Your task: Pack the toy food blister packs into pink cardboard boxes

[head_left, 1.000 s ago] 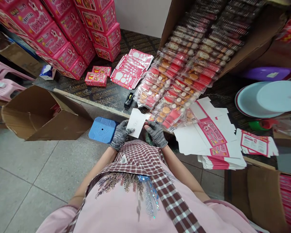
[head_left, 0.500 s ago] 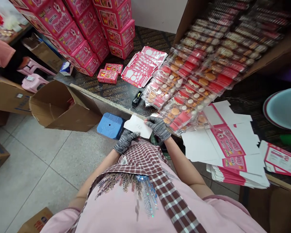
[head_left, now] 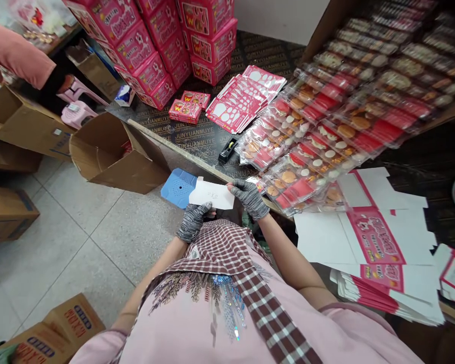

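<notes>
A small white card (head_left: 211, 195), marked with faint handwriting, is held above the near edge of a dark printed board (head_left: 197, 134), just in front of a checked apron (head_left: 220, 247). Both hands are covered by grey knit gloves. The card's near edge is gripped by the left hand (head_left: 193, 222), its fingers curled and closed against the paper. The card's right end is pinched by the right hand (head_left: 249, 198), which is nearly closed. A blue plastic stool (head_left: 178, 188) is seen just left of the card, beneath it in the view.

To the right, packaged biscuit trays (head_left: 299, 174) are laid in overlapping rows on the board, and a small black tape dispenser (head_left: 228, 150) lies just left of them. Flat pink-printed box blanks (head_left: 371, 237) are spread at near right, over a stack of further blanks (head_left: 387, 298). Farther off, folded pink boxes (head_left: 185, 111) and die-cut pink sheets (head_left: 246, 98) lie before stacked pink cartons (head_left: 205, 45). An open cardboard box (head_left: 114, 154) stands at left, and a co-worker's pink sleeve (head_left: 17, 53) is seen at far left.
</notes>
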The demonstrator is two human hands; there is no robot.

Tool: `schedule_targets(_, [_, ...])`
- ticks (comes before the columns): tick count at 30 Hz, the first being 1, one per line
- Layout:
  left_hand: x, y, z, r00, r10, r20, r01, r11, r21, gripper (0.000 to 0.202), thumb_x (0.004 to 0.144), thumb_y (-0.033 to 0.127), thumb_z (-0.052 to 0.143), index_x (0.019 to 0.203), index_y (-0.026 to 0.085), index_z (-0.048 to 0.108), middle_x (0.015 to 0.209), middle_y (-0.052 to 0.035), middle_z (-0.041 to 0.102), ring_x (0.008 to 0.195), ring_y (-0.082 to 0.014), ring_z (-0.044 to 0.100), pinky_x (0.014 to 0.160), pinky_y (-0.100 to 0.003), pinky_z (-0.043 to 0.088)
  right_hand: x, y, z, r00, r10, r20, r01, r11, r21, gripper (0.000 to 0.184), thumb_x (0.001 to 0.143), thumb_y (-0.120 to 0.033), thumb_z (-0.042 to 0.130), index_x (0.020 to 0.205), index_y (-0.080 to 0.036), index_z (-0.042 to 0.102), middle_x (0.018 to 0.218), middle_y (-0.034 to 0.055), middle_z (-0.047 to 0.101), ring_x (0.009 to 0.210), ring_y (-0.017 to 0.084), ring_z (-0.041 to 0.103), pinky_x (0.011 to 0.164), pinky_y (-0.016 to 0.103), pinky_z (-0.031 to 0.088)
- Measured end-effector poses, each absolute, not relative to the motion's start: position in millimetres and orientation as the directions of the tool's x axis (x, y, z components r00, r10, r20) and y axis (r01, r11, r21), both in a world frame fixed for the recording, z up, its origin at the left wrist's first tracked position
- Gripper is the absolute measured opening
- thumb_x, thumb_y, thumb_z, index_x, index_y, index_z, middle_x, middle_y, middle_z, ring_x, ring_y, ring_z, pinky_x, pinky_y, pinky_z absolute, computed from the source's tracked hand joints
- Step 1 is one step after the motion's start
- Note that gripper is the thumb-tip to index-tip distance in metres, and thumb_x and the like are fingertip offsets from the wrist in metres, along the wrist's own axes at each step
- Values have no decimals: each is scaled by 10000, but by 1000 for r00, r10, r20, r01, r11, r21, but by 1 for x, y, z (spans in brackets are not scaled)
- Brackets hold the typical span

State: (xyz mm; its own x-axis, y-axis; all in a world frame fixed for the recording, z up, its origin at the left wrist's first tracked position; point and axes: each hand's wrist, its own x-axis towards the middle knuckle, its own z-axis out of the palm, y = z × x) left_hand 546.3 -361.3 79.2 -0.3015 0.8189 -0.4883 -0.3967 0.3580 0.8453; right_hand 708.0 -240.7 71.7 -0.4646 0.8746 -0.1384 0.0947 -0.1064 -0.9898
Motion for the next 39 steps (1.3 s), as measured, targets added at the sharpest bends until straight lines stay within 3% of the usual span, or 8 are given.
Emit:
schedule_targets(5, [542,-364,72,-368,782,-503,-437,332,836,585,544,507,901,974,152,723,740,-28,743,573,-164,674,622,-316,604,712,-250,72,-544,816,-196,128,-150,-980,414,752,-564,687,564,-209,585,564,18,611,536,139,533,541,264,478])
schedule_targets(9, [541,-364,72,-358,776,-520,-448,345,825,608,527,522,911,976,151,737,747,-41,747,591,-179,681,633,-330,599,712,-257,69,-517,803,-298,140,-265,-954,453,707,-639,704,595,-211,608,559,22,620,509,146,542,513,275,486])
schedule_targets(13, [538,-362,74,-328,781,-532,-445,369,816,673,511,539,918,1034,160,732,753,-34,747,570,-168,661,613,-327,579,708,-260,67,-481,820,-311,136,-280,-950,500,676,-677,725,568,-206,597,541,17,618,490,145,554,500,274,493])
schedule_targets(19, [528,-354,73,-305,789,-534,-451,374,810,570,521,529,914,893,141,724,723,-43,735,588,-175,676,678,-345,598,703,-259,66,-436,847,-304,111,-284,-952,505,699,-669,733,587,-197,594,554,15,624,479,143,563,491,275,485])
schedule_targets(26, [512,-332,66,-213,799,-562,-442,434,785,546,505,536,911,826,146,706,756,-54,748,622,-177,702,646,-307,590,696,-253,64,-340,877,-340,100,-326,-940,474,678,-639,752,602,-199,592,571,18,635,511,153,589,512,283,520])
schedule_targets(33, [465,-294,64,-107,821,-561,-305,510,804,577,459,583,912,752,127,716,732,-97,744,650,-214,713,620,-314,579,689,-242,62,-195,925,-325,97,-312,-945,430,688,-611,723,611,-210,586,573,5,620,497,137,579,520,272,528])
schedule_targets(39, [377,-268,47,-254,831,-495,-132,478,869,653,469,650,876,866,156,721,746,-43,722,675,-191,688,628,-292,547,684,-233,64,-52,942,-332,129,-323,-938,471,664,-657,719,594,-214,575,561,14,625,506,150,582,517,281,520])
